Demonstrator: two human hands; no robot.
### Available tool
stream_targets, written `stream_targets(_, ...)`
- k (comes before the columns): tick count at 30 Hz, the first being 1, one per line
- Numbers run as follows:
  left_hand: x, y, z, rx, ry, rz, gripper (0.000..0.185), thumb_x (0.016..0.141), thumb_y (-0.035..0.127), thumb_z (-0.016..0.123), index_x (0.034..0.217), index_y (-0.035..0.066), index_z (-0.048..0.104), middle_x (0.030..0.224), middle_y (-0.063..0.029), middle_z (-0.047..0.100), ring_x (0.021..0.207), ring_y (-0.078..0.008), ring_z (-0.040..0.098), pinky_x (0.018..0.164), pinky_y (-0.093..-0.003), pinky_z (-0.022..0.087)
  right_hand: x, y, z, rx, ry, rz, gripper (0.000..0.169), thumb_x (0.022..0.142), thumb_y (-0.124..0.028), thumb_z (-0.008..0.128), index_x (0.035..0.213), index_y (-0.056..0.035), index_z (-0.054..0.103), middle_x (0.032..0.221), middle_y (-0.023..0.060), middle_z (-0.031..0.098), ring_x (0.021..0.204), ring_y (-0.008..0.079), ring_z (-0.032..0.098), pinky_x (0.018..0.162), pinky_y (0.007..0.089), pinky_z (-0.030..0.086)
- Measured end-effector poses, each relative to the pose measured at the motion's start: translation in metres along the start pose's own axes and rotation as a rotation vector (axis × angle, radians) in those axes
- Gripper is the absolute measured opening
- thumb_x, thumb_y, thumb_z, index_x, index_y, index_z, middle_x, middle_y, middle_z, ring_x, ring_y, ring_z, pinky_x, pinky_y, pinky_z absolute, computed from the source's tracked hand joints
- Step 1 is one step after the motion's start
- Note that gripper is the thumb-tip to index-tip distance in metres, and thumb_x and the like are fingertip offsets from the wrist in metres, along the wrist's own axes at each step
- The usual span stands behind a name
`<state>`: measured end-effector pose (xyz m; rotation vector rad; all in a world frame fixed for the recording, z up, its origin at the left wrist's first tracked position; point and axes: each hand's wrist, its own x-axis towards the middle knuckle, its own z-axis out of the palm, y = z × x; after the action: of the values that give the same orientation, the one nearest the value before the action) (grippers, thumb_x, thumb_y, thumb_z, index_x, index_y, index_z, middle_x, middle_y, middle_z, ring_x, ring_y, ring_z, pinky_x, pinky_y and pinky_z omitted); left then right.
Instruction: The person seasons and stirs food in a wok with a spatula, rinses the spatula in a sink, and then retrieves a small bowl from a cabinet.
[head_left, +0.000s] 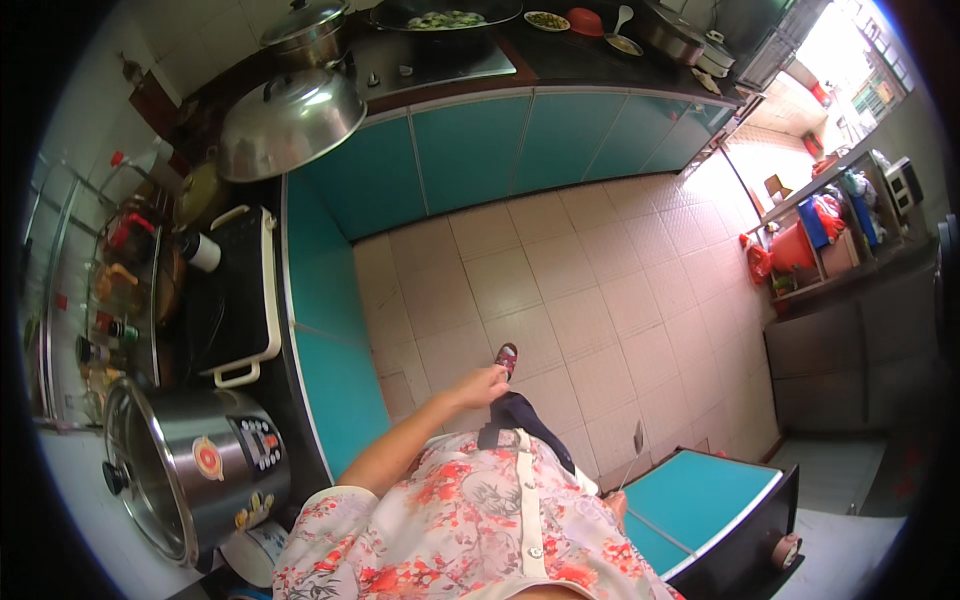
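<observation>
My left hand hangs out in front of my body, above the floor and my slippered foot. Its fingers are loosely curled and a little apart, and I see nothing in them. Low on my right side, my right hand grips a long-handled metal cooking utensil. The utensil's thin handle rises from the fist and its narrow head shows nearly edge-on, so its exact kind is unclear. Part of the right hand is hidden by my floral shirt.
A wok with sliced food sits on the far hob, near a plate of food and a red bowl. A large domed lid overhangs the corner counter. At left stands a steel electric cooker; a teal cabinet adjoins my right side.
</observation>
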<state>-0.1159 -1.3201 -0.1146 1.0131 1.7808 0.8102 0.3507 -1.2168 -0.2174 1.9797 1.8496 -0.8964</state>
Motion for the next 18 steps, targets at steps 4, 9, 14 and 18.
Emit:
stream_targets(4,0.038,-0.064,-0.047,0.075,0.259,-0.114,0.047,0.083,0.031,0.056,0.119,0.002,0.049,0.101,-0.0209,0.062,0.092,-0.0316,0.06,0.079,-0.0375,0.047,0.129,-0.032,-0.011,-0.036,0.358,-0.286,0.023,0.081,-0.021,0.051,0.079,0.0011,0.045,0.052,0.019,0.048,0.045,0.0333,0.05,0.046,0.0448,0.042)
stream_targets(9,0.037,-0.081,-0.117,0.067,0.397,-0.496,0.044,0.082,0.029,0.055,0.116,0.002,0.052,0.099,-0.0198,0.062,0.092,-0.031,0.061,0.079,-0.038,0.048,0.232,-0.226,-0.097,0.38,0.176,-0.153,0.028,0.082,-0.03,0.056,0.083,-0.0025,0.051,0.054,0.0118,0.051,0.045,0.0257,0.053,0.041,0.0386,0.043)
stream_targets(14,0.026,-0.137,-0.134,-0.087,0.692,-0.619,0.041,0.082,0.031,0.055,0.111,0.002,0.055,0.095,-0.0193,0.063,0.089,-0.0323,0.061,0.077,-0.0395,0.048,0.307,-0.471,-0.228,-0.209,0.311,-0.398,0.045,0.077,-0.043,0.058,0.098,-0.0031,0.06,0.096,0.0229,0.06,0.094,0.0406,0.056,0.078,0.0492,0.043)
stream_targets(18,0.043,-0.206,-0.136,-0.048,0.663,-0.679,0.036,0.083,0.03,0.052,0.105,0.001,0.058,0.092,-0.0205,0.063,0.086,-0.0339,0.062,0.074,-0.0403,0.049,0.275,-0.68,-0.318,0.063,0.401,-0.943,0.037,0.084,-0.035,0.053,0.074,0.0012,0.052,0.061,0.0194,0.052,0.057,0.0328,0.052,0.054,0.0428,0.039)
